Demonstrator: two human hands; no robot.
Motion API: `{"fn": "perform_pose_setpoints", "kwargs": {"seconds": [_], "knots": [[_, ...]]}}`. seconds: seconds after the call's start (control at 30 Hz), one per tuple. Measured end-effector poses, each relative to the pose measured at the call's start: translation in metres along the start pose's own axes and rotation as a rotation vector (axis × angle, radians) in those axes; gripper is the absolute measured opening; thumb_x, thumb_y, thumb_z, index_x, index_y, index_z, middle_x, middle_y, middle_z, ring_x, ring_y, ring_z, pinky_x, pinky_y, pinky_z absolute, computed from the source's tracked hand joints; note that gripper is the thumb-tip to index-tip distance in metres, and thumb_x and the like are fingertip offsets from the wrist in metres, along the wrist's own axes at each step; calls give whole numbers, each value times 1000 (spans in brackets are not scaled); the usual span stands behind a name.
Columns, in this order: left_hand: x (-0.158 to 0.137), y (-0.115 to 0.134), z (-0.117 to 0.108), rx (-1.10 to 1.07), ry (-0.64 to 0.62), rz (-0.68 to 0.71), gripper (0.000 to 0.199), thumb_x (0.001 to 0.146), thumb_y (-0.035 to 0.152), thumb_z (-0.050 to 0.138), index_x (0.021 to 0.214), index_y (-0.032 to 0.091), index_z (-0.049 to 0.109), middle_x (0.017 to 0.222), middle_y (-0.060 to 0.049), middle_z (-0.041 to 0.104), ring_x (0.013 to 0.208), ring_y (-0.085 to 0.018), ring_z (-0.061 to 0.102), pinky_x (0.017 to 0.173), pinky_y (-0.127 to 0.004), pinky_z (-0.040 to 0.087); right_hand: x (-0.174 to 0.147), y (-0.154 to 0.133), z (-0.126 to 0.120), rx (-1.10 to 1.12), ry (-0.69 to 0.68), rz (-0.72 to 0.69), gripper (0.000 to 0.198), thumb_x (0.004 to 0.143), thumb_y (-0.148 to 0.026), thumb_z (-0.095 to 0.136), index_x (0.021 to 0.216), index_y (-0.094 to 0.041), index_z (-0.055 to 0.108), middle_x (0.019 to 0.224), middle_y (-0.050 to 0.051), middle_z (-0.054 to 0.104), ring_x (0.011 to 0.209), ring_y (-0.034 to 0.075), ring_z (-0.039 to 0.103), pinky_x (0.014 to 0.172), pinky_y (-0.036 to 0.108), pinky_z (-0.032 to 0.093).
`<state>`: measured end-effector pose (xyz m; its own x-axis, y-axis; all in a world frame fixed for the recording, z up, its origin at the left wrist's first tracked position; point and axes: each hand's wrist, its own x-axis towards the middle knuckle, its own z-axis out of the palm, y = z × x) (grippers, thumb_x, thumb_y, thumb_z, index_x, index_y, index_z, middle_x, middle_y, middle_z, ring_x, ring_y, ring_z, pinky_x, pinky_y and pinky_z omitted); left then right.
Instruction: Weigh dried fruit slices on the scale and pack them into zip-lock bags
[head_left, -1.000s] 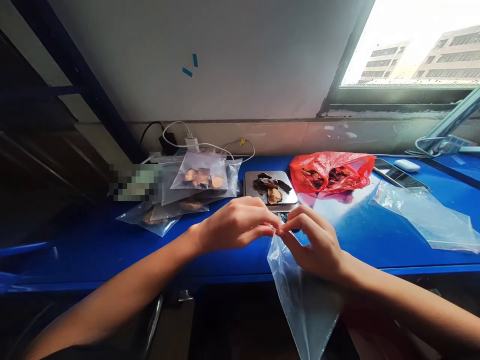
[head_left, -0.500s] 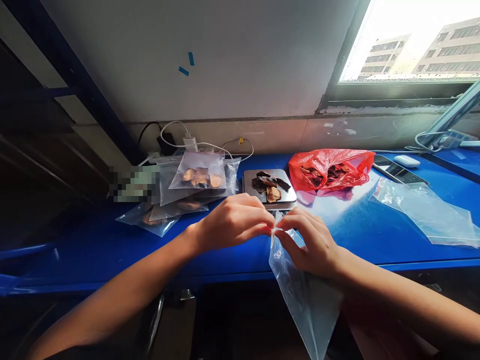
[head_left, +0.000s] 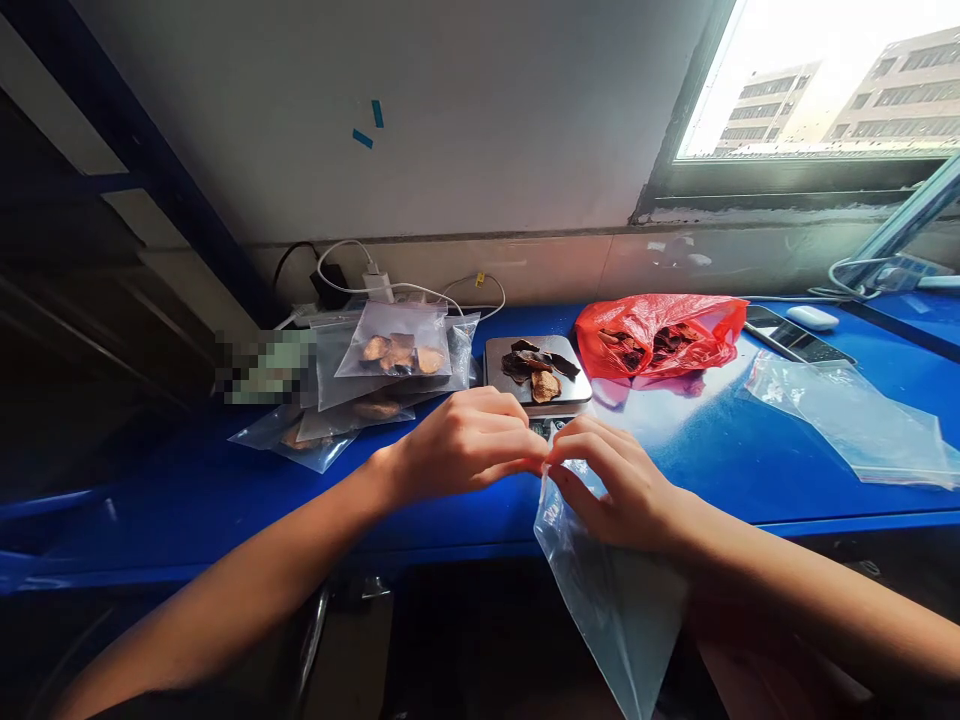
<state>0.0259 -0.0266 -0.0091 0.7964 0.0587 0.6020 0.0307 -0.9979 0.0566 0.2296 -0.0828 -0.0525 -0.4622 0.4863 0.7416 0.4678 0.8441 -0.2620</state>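
Note:
A clear zip-lock bag (head_left: 619, 600) hangs down past the table's front edge, with nothing visible inside. My left hand (head_left: 484, 440) pinches the bag's upper corner between thumb and fingers. Fingertip to fingertip with it, my right hand (head_left: 619, 480) is closed on the same edge of the bag. Just beyond the hands stands a small digital scale (head_left: 531, 402), its display partly covered by the fingers. Dark dried slices (head_left: 536, 362) with one paler piece lie on its steel plate.
To the left is a pile of zip-lock bags (head_left: 352, 345) with dried slices. A red plastic bag (head_left: 667, 330) of dark pieces sits right of the scale. Farther right are flat zip-lock bags (head_left: 862, 420), a phone (head_left: 795, 336) and a white case (head_left: 812, 318). Cables run along the wall.
The hands stay together at the bag's top edge with only a slight shift of the fingers. The bag hangs a little wider. The view has moved slightly.

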Motion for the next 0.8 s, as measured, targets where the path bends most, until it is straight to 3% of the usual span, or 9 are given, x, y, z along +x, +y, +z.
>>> {"fn": "perform_pose_setpoints", "kwargs": {"seconds": [0.13,0.3,0.57,0.8], "knots": [[1,2,2,25,-64,13,24,96,16,49,77,17,65,69,-3,67,73,-14,63,70,-27,51,4,1,-6,103,-119,-39,7,89,-14,51,92,-20,50,84,4,58,76,14,53,64,27,47],[1,2,1,6,-127,-30,21,96,16,49,81,16,64,76,-4,68,77,-16,61,73,-29,50,5,4,-7,97,-81,-42,8,90,-12,51,90,-20,51,83,4,55,76,14,51,65,27,47],[2,-2,5,-95,-189,-91,23,94,8,45,79,16,61,78,-4,68,74,-15,57,77,-29,48,8,14,-9,155,-204,-13,10,91,-10,49,87,-19,48,87,4,57,81,14,50,71,30,46],[0,-3,-3,48,-213,-57,17,95,17,49,85,15,64,82,-6,68,78,-17,58,74,-30,47,6,16,-3,149,-139,-25,12,90,-8,51,86,-19,47,83,3,58,78,13,48,70,27,45]]}}
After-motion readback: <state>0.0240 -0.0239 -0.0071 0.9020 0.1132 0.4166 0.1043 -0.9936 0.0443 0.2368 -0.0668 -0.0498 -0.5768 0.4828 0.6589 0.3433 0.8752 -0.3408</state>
